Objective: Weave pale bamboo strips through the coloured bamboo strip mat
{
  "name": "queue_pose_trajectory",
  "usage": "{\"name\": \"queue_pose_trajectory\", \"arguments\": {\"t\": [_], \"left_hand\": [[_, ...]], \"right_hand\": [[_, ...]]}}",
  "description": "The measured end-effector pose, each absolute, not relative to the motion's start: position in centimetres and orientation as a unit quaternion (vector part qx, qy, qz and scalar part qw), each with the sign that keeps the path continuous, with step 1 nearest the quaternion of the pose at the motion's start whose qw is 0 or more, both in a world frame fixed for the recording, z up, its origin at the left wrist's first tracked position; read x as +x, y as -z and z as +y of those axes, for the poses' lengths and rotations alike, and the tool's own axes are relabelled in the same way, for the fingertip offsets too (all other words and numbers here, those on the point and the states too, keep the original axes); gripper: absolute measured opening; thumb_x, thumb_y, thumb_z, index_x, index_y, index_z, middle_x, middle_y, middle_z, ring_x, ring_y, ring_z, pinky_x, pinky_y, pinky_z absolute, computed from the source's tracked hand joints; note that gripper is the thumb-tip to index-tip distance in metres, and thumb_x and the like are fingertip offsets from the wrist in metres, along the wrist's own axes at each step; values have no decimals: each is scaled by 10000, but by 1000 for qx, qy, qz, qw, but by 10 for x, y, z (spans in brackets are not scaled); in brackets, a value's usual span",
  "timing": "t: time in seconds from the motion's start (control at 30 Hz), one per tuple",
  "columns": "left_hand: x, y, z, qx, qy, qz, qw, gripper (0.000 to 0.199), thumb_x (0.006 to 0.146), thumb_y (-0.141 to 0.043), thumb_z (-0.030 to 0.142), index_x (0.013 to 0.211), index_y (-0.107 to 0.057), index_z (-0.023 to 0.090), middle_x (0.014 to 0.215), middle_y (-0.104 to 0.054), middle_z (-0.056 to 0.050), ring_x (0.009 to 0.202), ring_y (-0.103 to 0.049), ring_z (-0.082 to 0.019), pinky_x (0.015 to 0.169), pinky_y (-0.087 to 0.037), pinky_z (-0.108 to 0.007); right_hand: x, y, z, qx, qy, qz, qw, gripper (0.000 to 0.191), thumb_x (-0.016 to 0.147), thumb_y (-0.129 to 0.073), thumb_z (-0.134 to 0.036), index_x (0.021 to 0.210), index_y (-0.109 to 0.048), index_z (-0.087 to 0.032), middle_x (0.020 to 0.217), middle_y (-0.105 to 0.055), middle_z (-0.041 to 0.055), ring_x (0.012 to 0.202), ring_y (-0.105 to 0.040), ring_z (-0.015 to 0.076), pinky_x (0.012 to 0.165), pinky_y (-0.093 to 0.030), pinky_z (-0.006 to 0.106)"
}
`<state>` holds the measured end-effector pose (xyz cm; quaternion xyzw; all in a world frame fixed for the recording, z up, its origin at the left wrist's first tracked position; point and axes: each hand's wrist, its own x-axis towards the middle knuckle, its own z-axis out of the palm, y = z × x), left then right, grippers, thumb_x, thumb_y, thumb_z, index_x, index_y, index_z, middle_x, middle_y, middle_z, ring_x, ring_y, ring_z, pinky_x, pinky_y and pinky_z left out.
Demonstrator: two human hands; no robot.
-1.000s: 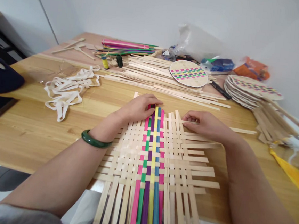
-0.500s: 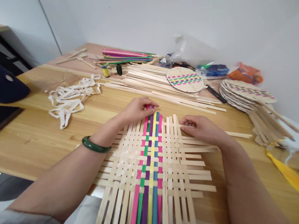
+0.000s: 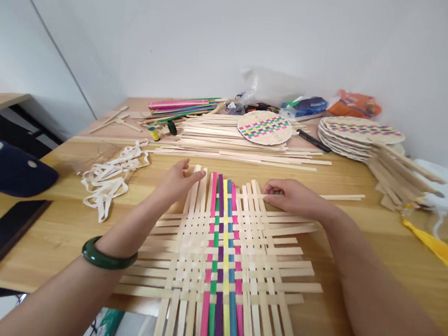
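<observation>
A woven mat [image 3: 189,248] of pale flat strips lies before me, its middle lengthwise strips pink, green, purple, yellow and blue. Its lower ends reach past the table's near edge. At the mat's top left, my left hand [image 3: 179,182] is open, thumb and fingers apart, beside the upper tips of pale strips. My right hand [image 3: 288,197] pinches a pale crosswise strip [image 3: 341,197] at the top right. That strip passes under the hand and sticks out to its right. A green bangle [image 3: 108,254] circles my left wrist.
Behind the mat lie loose pale strips [image 3: 210,145], a round woven piece [image 3: 264,128] and coloured strips [image 3: 182,107]. White ribbon [image 3: 107,179] is at left, near a dark cap [image 3: 19,173] and a black flat object [image 3: 1,242]. Stacked round pieces [image 3: 344,139] stand at right.
My left hand has let go of the coloured strips and moved left, its fingers spreading. My right hand keeps its pinch near the top right. The view has shifted slightly.
</observation>
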<state>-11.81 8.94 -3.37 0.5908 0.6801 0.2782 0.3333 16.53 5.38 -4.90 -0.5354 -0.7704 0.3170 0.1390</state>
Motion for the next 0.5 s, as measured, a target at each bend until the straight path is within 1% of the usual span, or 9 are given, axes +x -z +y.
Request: {"name": "queue_pose_trajectory", "arguments": {"t": [0.1, 0.17, 0.2, 0.27, 0.33, 0.4, 0.5], "left_hand": [[-120, 33, 88, 521, -279, 689, 419, 758, 794, -717, 358, 1442, -410, 110, 1370, -570, -195, 1248, -564, -283, 1021, -436, -354], [-119, 31, 90, 492, -295, 687, 446, 791, 768, -751, 350, 1438, -406, 108, 1336, -590, -191, 1164, -614, -264, 915, -493, -321], [-120, 30, 92, 476, -301, 689, 456, 784, 746, -773, 346, 1413, -435, 110, 1292, -617, -184, 1095, -643, -253, 844, -513, -306], [-122, 28, 96, 448, -313, 688, 478, 671, 702, -812, 337, 1282, -558, 115, 1135, -685, -146, 928, -678, -213, 718, -519, -270], [-125, 26, 101, 430, -316, 666, 521, 487, 670, -837, 345, 1065, -661, 120, 929, -714, -92, 762, -669, -166, 642, -508, -243], [-129, 26, 105, 415, -300, 620, 594, 372, 660, -842, 368, 884, -677, 121, 787, -696, -59, 636, -630, -129, 593, -506, -230], [-131, 30, 108, 413, -246, 539, 692, 359, 643, -846, 404, 791, -665, 131, 646, -644, -9, 490, -533, -81, 494, -465, -205]], "right_hand": [[164, 49, 53, -531, -323, -769, 148, 162, 794, -510, -345, 788, -581, -199, 780, -637, 14, 733, -562, 180, 669, -406, 282], [164, 48, 53, -529, -328, -768, 153, 171, 795, -508, -352, 785, -582, -197, 776, -636, 14, 725, -558, 177, 665, -406, 281], [163, 48, 53, -527, -330, -768, 155, 179, 795, -509, -359, 785, -584, -196, 775, -637, 15, 721, -557, 176, 664, -406, 281], [163, 47, 54, -523, -331, -770, 155, 199, 792, -514, -376, 785, -591, -193, 769, -636, 17, 711, -552, 176, 660, -405, 283], [164, 47, 54, -520, -331, -772, 155, 216, 790, -516, -392, 785, -596, -192, 760, -631, 17, 703, -543, 175, 654, -401, 284], [164, 47, 54, -520, -334, -770, 158, 223, 791, -514, -398, 788, -598, -192, 757, -626, 17, 700, -537, 173, 650, -399, 284], [164, 47, 54, -521, -340, -765, 168, 220, 792, -518, -399, 788, -596, -194, 762, -625, 14, 704, -536, 170, 653, -399, 282]]}}
